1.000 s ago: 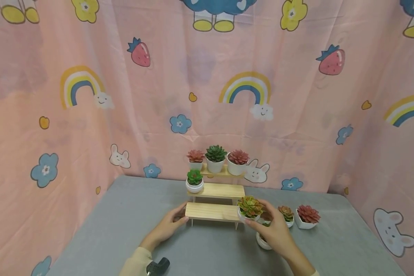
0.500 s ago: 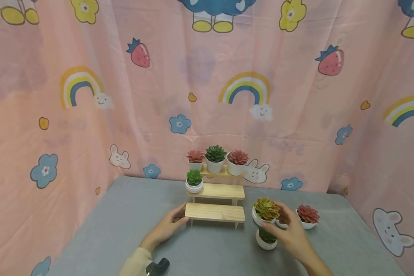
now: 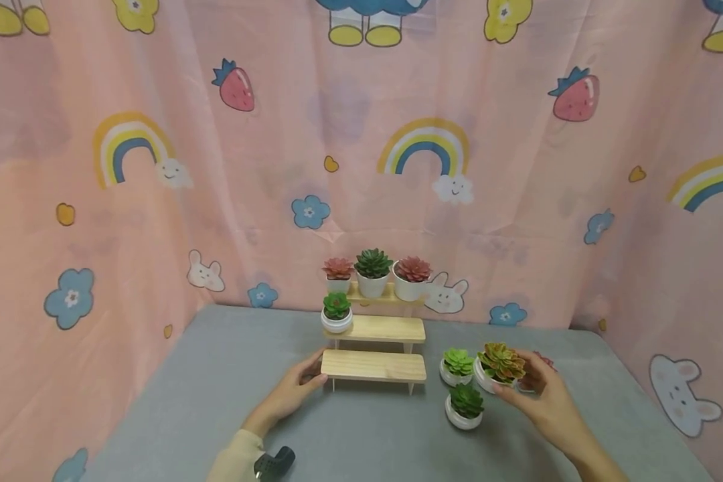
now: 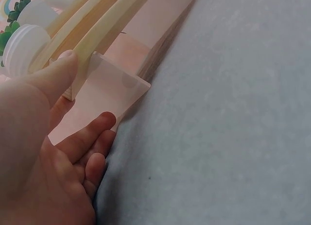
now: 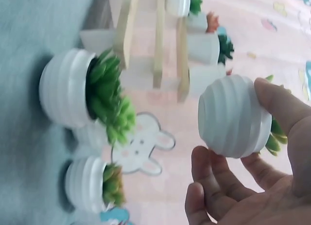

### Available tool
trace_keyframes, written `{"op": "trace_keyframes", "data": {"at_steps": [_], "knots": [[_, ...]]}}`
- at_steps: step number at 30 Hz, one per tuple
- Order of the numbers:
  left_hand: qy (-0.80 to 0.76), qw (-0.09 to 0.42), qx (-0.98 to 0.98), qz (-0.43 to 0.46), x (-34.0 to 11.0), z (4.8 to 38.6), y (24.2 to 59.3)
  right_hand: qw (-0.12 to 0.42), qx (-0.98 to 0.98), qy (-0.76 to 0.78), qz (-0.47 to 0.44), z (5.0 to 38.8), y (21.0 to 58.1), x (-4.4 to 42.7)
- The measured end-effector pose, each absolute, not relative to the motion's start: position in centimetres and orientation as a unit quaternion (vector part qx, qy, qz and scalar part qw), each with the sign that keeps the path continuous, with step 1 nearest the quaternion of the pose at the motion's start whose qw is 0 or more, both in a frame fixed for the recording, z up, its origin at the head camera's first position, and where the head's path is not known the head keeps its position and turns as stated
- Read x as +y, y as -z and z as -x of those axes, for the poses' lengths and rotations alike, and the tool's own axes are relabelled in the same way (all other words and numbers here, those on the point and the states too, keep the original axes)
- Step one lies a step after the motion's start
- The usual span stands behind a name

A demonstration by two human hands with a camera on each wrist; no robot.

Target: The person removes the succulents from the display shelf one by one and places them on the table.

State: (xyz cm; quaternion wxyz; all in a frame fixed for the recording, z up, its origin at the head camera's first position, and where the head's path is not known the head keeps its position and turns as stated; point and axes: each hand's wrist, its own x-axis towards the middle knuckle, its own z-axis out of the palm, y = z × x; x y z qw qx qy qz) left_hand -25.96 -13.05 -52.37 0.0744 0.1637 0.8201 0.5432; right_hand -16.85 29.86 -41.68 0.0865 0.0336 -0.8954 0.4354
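Observation:
My right hand (image 3: 545, 398) holds a potted succulent (image 3: 502, 362) with yellow-green, red-tinged leaves, right of the stand. In the right wrist view its ribbed white pot (image 5: 232, 117) sits between thumb and fingers, raised off the table. My left hand (image 3: 292, 389) pinches the left end of the lowest shelf (image 3: 373, 365) of a three-step wooden stand. In the left wrist view the thumb (image 4: 65, 72) lies on the wood, near a translucent side support (image 4: 104, 96). A green succulent (image 3: 337, 312) stands at the left of the middle shelf (image 3: 391, 328). Several pots line the top shelf (image 3: 385, 294).
A light green succulent (image 3: 457, 366) and a dark green one (image 3: 464, 406) stand on the grey table (image 3: 361, 442) between stand and right hand. An orange-tipped one (image 5: 90, 185) shows in the right wrist view. A red one (image 3: 544, 360) is mostly hidden behind the right hand.
My right hand has carried the yellow-green succulent rightward, away from the lowest shelf's right end. The light green succulent has come into view. My left hand keeps its hold on the shelf.

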Motion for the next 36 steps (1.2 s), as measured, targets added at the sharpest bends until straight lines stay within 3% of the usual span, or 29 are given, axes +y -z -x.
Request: {"op": "trace_keyframes", "data": {"at_steps": [6,14,21,36], "knots": [[-0.540,0.080,0.822,-0.162,-13.1,26.2,52.1,0.058,-0.890,-0.450,-0.033,17.1,42.7,31.8],[-0.544,0.073,0.821,-0.158,-13.2,26.0,51.7,0.068,-0.884,-0.460,-0.041,18.2,44.2,33.1],[-0.538,0.082,0.822,-0.168,-13.2,26.2,52.1,0.022,-0.881,-0.472,-0.022,18.3,45.0,34.3],[-0.549,0.082,0.817,-0.159,-13.0,25.8,52.0,0.032,-0.885,-0.461,-0.051,18.1,46.2,35.3]]}}
